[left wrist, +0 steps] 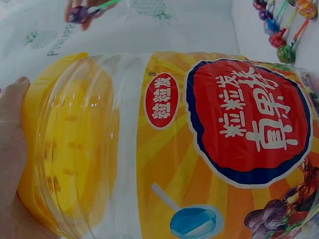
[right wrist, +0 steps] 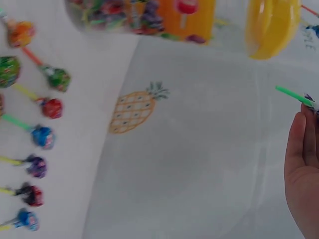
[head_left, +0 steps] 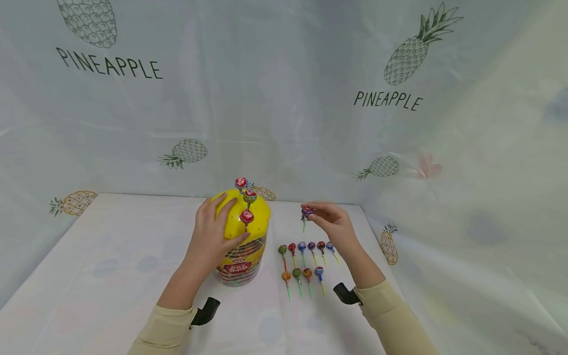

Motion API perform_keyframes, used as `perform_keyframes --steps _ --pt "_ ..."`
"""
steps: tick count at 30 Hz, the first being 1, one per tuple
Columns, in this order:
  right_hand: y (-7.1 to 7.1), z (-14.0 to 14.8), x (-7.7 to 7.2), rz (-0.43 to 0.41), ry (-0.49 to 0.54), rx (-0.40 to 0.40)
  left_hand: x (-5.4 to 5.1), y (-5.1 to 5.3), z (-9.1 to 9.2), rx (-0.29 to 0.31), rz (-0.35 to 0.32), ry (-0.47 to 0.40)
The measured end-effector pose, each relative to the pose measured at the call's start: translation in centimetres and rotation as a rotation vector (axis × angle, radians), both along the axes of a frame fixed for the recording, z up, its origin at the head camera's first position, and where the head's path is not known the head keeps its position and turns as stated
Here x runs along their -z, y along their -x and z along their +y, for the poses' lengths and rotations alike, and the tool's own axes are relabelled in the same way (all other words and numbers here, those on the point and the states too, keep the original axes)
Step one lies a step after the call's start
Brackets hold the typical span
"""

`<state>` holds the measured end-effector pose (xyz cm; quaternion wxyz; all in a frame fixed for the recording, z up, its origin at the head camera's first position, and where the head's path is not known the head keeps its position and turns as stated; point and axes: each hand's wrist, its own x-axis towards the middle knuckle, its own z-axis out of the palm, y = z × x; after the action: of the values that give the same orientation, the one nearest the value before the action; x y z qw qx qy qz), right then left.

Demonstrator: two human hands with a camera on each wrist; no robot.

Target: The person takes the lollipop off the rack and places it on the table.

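Note:
A clear plastic candy jar with an orange-and-red label stands upright on the table, capped by a yellow lid. My left hand grips the lid, fingers over its top and thumb at the near side. Three lollipops stick up from the lid, among them a red one. To the right of the jar and apart from it, my right hand pinches a purple-wrapped lollipop by its head. Its green stick points down in the head view.
Two rows of loose lollipops in several colours lie on the white-covered table, right of the jar. Behind the table hangs a pale curtain printed with pineapples. Inside the jar, wrapped candies show in the right wrist view.

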<state>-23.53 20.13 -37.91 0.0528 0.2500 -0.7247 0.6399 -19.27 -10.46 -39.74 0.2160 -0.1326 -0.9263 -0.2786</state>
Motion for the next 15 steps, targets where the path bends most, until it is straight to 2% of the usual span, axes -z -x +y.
perform_keyframes --steps 10,15 --pt "-0.3 3.3 3.9 -0.167 -0.121 0.128 0.0 0.0 0.0 0.0 0.0 -0.008" --pt "-0.4 4.5 6.3 -0.234 -0.156 0.163 -0.1 0.0 0.0 -0.001 -0.008 -0.006"
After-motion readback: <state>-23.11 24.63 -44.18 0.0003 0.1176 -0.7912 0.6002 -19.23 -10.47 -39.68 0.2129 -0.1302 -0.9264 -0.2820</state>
